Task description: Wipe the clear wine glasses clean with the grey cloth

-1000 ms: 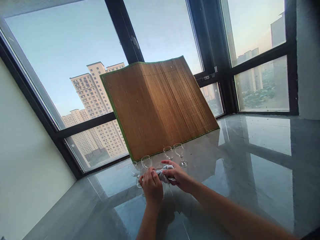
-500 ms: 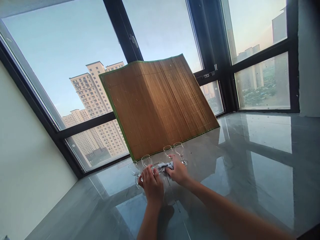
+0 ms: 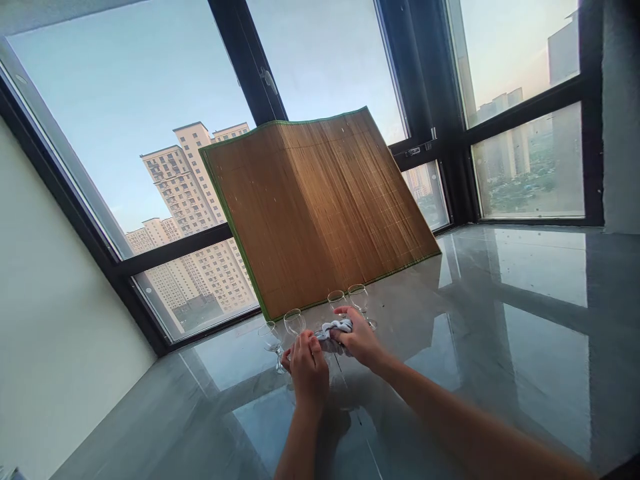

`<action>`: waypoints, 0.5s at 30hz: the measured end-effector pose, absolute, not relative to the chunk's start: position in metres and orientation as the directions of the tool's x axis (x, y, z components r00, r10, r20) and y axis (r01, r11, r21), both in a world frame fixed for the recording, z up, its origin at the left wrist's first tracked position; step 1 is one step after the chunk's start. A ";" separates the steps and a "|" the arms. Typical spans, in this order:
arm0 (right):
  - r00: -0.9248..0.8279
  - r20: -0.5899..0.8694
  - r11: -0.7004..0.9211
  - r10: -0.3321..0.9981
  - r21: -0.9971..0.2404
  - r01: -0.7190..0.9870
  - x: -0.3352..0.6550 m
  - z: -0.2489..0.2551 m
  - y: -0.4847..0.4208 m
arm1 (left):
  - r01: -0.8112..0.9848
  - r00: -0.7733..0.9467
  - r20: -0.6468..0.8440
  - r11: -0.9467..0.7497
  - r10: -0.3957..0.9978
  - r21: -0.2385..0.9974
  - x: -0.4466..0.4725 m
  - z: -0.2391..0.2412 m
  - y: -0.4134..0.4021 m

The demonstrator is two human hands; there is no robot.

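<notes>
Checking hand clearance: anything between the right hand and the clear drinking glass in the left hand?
Yes: the crumpled grey-white cloth, bunched in the right hand, lies between it and the clear drinking glass, which the left hand mostly hides. Nothing else visible stands between them.

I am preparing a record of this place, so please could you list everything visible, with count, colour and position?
Sky: one, pale blue, outside
Buildings: several, beige and grey, outside
Greenery: one area, green, outside right
Window frame: one joined structure, black, back
Window fittings: at least two, pale, on the window frame
Walls: two, pale left, grey right
Surface: one, glossy grey, lower half
Mat: one, brown with green edging, upright before the window frame
Standing glasses: four, clear, on the surface before the mat
Held glass: one, clear, mostly hidden, in the left hand
Cloth: one, whitish-grey, in the right hand
Hands: two, bare, centre low
Forearms: two, bare, bottom
</notes>
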State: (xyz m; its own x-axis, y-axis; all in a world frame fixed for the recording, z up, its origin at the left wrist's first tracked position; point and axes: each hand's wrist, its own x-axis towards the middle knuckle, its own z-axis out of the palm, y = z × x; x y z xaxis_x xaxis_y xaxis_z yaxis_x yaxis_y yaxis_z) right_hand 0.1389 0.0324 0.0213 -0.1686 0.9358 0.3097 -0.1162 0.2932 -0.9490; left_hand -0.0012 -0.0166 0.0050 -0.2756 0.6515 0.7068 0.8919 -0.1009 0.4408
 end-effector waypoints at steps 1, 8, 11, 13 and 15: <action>-0.164 0.354 0.350 0.921 -0.935 -0.053 0.137 0.019 0.032 | 0.886 -0.282 0.706 -0.106 0.650 0.452 -0.001 0.004 -0.016; -0.255 0.436 0.472 0.863 -0.876 0.100 0.127 0.010 0.027 | 0.890 -0.262 0.717 -0.125 0.646 0.438 0.001 0.002 -0.017; -0.346 0.329 0.348 0.879 -0.938 -0.007 0.129 0.016 0.024 | 0.895 -0.260 0.734 -0.129 0.628 0.427 0.000 0.003 -0.017; -0.436 0.231 0.225 0.870 -0.972 -0.065 0.133 0.023 0.020 | 0.894 -0.259 0.732 -0.130 0.630 0.429 0.000 0.004 -0.018; -0.500 0.165 0.132 0.850 -0.986 -0.101 0.138 0.030 0.016 | 0.885 -0.272 0.717 -0.126 0.642 0.448 0.000 0.004 -0.018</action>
